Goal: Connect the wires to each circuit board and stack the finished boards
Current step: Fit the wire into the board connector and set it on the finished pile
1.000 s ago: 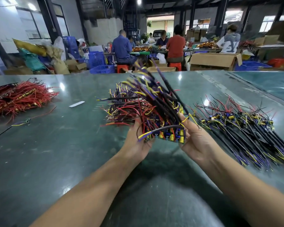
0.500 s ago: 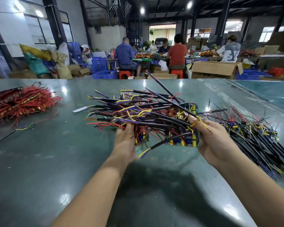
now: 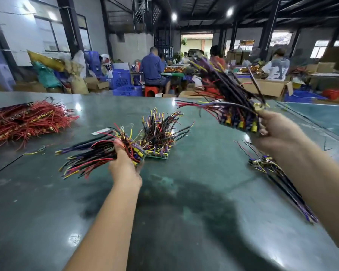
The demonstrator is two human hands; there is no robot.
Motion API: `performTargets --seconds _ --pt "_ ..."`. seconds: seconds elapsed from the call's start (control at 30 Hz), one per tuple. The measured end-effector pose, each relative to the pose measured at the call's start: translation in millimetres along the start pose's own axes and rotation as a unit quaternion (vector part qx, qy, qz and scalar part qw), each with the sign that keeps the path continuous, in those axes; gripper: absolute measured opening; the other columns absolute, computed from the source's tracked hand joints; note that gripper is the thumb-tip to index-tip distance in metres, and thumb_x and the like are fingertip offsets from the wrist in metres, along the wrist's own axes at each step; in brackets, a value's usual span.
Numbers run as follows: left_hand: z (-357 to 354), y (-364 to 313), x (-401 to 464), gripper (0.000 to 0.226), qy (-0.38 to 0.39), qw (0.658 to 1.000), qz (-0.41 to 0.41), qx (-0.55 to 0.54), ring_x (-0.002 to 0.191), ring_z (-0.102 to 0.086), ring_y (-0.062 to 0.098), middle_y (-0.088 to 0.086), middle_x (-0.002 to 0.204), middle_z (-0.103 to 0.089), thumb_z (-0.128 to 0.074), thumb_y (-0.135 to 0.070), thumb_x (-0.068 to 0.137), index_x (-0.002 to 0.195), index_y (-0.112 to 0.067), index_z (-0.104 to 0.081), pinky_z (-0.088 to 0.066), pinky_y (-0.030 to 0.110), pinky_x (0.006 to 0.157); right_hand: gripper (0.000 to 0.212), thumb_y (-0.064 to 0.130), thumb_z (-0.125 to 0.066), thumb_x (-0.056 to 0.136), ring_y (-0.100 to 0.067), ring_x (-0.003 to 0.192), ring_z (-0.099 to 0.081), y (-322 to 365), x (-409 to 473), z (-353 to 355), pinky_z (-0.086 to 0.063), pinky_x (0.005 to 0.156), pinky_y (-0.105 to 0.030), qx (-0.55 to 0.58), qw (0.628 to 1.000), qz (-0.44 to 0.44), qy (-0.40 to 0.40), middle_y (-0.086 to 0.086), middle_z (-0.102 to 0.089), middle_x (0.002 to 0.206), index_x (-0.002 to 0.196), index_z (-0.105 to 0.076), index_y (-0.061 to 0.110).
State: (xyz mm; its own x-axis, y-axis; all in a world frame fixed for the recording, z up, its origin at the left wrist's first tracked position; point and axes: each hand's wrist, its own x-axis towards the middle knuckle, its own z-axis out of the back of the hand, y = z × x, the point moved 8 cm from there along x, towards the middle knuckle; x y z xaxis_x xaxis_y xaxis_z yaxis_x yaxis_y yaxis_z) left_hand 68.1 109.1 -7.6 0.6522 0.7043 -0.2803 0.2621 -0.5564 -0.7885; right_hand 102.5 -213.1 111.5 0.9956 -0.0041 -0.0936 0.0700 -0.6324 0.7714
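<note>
The person's left hand (image 3: 125,163) sits just left of the middle of the frame, low over the green table (image 3: 184,212), fingers curled round a bundle of wired boards (image 3: 98,153). That bundle fans out leftward: black sleeved leads with purple and yellow tips, thin red wires mixed in, and a few yellow parts showing at the board end beside the knuckles. It is blurred, so the boards themselves are hard to pick out.

The right hand (image 3: 278,132) is up at the right of the frame, well clear of the table, fingers and thumb clamped on a second bundle (image 3: 233,102). Its long black leads point up and left toward the top centre, a spray of red wires sticks out to the left, and yellow cylindrical parts line the lower edge next to the fingers.

Between the two hands, at centre frame, a stack of boards (image 3: 158,141) rests on the table just beside the left hand's bundle. A green board edge shows at the bottom, with short red, yellow, purple and black wires bristling upward.

Under the right forearm, at lower right, more wired boards (image 3: 272,169) lie flat with black leads trailing toward the bottom right. A heap of red wires (image 3: 26,124) sits at the left edge.
</note>
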Motion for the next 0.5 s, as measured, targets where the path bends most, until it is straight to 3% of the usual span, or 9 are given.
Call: performTargets --seconds 0.07,0.17,0.27,0.33,0.37,0.4,0.43,0.5 --pt "-1.9 2.9 -4.7 0.045 0.000 1.000 -0.002 -0.001 0.072 -0.060 0.013 -0.003 0.090 -0.059 -0.056 -0.058 0.085 0.101 -0.018 -0.044 -0.047 0.019 0.038 0.024 0.010 -0.041 0.099 -0.003 0.026 -0.045 -15.1 13.1 -21.1 -0.034 0.029 -0.014 0.006 1.000 -0.020 -0.005 0.001 -0.052 0.045 0.077 -0.049 0.009" --pt "-2.9 6.4 -8.6 0.047 0.003 1.000 -0.006 -0.019 0.070 -0.059 0.009 -0.006 0.088 -0.059 -0.057 -0.058 0.085 0.103 -0.017 -0.046 -0.047 0.019 0.038 0.025 0.003 -0.042 0.098 -0.009 0.033 -0.056 -46.8 39.4 -66.3 -0.048 0.037 -0.019 0.045 0.998 -0.037 0.024 -0.004 -0.059 0.046 0.075 -0.050 0.005" --pt "-0.5 4.7 -5.5 0.047 -0.005 1.000 -0.014 -0.027 0.071 -0.061 0.009 -0.006 0.089 -0.061 -0.057 -0.058 0.085 0.104 -0.016 -0.047 -0.047 0.019 0.039 0.006 0.002 -0.050 0.094 -0.008 0.041 -0.056 -93.3 68.0 -98.2 -0.046 0.035 -0.019 0.033 0.998 -0.051 0.010 -0.006 -0.060 0.071 0.091 -0.053 0.006" --pt "2.3 3.1 -4.5 0.040 -0.015 0.999 -0.027 -0.023 0.072 -0.061 0.010 -0.008 0.087 -0.060 -0.057 -0.057 0.085 0.093 -0.018 -0.048 -0.048 0.019 0.039 0.021 0.004 -0.053 0.094 -0.007 0.042 -0.055 -129.5 82.4 -103.8 -0.052 0.050 -0.015 -0.096 0.993 -0.073 0.009 -0.007 -0.060 0.089 0.114 -0.054 0.007" --pt "3.7 2.1 -4.3 0.037 -0.021 0.999 -0.038 -0.015 0.074 -0.062 0.012 -0.008 0.086 -0.060 -0.057 -0.057 0.085 0.087 -0.021 -0.046 -0.051 0.022 0.043 0.031 0.005 -0.052 0.094 -0.007 0.040 -0.055 -144.0 86.5 -99.3 -0.055 0.063 -0.016 -0.199 0.977 -0.082 0.015 -0.010 -0.059 0.100 0.125 -0.051 0.004" --pt "4.0 1.8 -4.4 0.036 -0.024 0.999 -0.046 -0.002 0.079 -0.063 0.016 -0.008 0.088 -0.060 -0.057 -0.056 0.086 0.084 -0.022 -0.045 -0.056 0.028 0.053 0.038 0.007 -0.050 0.094 -0.007 0.038 -0.054 -156.3 89.7 -92.1 -0.054 0.066 -0.016 -0.291 0.951 -0.099 0.019 -0.012 -0.057 0.111 0.132 -0.048 0.003" --pt "3.8 2.3 -4.0 0.037 -0.024 0.998 -0.052 0.012 0.087 -0.064 0.020 -0.006 0.092 -0.062 -0.057 -0.056 0.086 0.084 -0.021 -0.046 -0.058 0.036 0.068 0.041 0.008 -0.050 0.093 -0.011 0.042 -0.054 -163.1 91.3 -83.2 -0.051 0.058 -0.016 -0.361 0.927 -0.103 0.020 -0.014 -0.056 0.118 0.134 -0.046 0.002" --pt "1.2 2.9 -5.0 0.040 -0.016 0.997 -0.065 0.034 0.100 -0.063 0.025 0.002 0.107 -0.065 -0.057 -0.055 0.086 0.093 -0.017 -0.050 -0.053 0.046 0.089 0.040 0.006 -0.051 0.091 -0.013 0.054 -0.047 -166.4 91.9 -68.4 -0.044 0.052 -0.020 -0.434 0.897 -0.077 0.024 -0.014 -0.054 0.108 0.130 -0.049 -0.003"
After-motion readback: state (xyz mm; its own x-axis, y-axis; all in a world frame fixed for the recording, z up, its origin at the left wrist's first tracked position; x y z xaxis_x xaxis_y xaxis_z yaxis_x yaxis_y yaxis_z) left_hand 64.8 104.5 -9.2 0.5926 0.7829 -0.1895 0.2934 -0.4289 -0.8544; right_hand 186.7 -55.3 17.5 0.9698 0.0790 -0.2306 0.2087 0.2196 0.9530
